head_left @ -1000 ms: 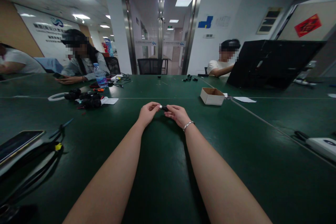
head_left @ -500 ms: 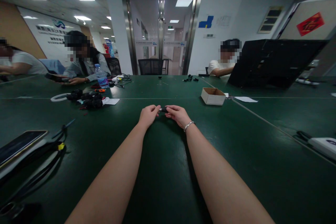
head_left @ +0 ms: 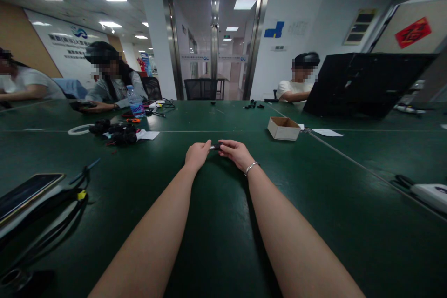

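Observation:
A small black piece with a silvery end (head_left: 216,147) is held between my two hands, a little above or at the table; its exact kind is too small to tell. My left hand (head_left: 197,155) is closed, with thumb and fingers pinching the silvery end. From the other side, my right hand (head_left: 238,152) grips the black end between thumb and fingertips. A silver bracelet (head_left: 252,167) circles my right wrist. Part of the piece is hidden by the fingers.
On the green table (head_left: 223,223) stand an open cardboard box (head_left: 283,129), a water bottle (head_left: 136,103) and a bundle of black parts (head_left: 115,131). At near left lie a phone (head_left: 30,193) and cables (head_left: 75,205). A large black monitor (head_left: 363,84) is at right. Co-workers sit across.
My left hand has shifted slightly and its fingers are more closed around the silvery end. My right hand has hardly moved. The co-worker at left has turned the dark device they hold.

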The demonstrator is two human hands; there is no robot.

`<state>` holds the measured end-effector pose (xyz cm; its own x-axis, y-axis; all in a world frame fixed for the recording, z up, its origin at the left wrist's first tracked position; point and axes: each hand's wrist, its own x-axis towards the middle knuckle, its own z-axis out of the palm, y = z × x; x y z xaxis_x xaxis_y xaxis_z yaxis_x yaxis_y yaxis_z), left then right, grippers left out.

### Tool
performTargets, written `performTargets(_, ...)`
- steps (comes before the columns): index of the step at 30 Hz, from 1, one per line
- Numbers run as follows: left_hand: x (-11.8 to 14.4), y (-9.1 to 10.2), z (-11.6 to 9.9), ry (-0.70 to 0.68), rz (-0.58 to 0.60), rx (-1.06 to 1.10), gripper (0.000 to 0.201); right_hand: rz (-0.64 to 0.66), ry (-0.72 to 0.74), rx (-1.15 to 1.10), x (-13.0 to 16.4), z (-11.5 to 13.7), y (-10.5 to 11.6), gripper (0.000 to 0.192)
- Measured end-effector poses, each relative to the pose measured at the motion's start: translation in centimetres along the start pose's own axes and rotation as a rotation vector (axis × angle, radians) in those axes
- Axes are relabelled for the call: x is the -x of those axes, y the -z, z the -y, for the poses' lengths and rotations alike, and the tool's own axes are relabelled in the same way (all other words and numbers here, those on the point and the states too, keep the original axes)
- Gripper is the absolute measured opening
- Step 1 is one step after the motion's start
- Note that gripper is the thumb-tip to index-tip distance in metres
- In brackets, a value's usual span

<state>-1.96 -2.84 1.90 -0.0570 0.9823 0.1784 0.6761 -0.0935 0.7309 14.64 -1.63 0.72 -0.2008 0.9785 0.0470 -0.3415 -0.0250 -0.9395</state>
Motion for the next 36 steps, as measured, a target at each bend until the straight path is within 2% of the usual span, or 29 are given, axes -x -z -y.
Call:
performTargets(10, -0.4, 0.0, 0.1, 0.039, -0.024, 0.048, 0.053, 0.026, 0.042, -0.004, 0.1, 0.0, 0.1, 0.027)
performTargets(15, -0.8, -0.7, 0.8, -0.035, -0.068, 0.317, 0.04, -0.006, 0.003, 0.033, 0.1, 0.1, -0.3, 0.018)
performTargets(19, -1.2, -1.2, 1.1, -0.086, -0.008, 0.491, 0.041, -0.079, 0.001, 0.022, 0.1, 0.2, -0.4, 0.008)
performTargets(23, -1.0, -1.2, 0.6, -0.093, 0.062, 0.6, 0.037, -0.127, 0.012, -0.017, -0.1, 0.1, -0.4, 0.007)
performTargets(28, -0.9, -1.0, 0.3, -0.096, 0.071, 0.596, 0.035, -0.12, 0.008, -0.015, 0.0, 0.2, -0.4, 0.009)
performTargets(36, -1.5, -1.3, 1.4, -0.095, 0.039, 0.466, 0.041, -0.078, 0.009, -0.005, 0.3, 0.5, -0.5, 0.012)
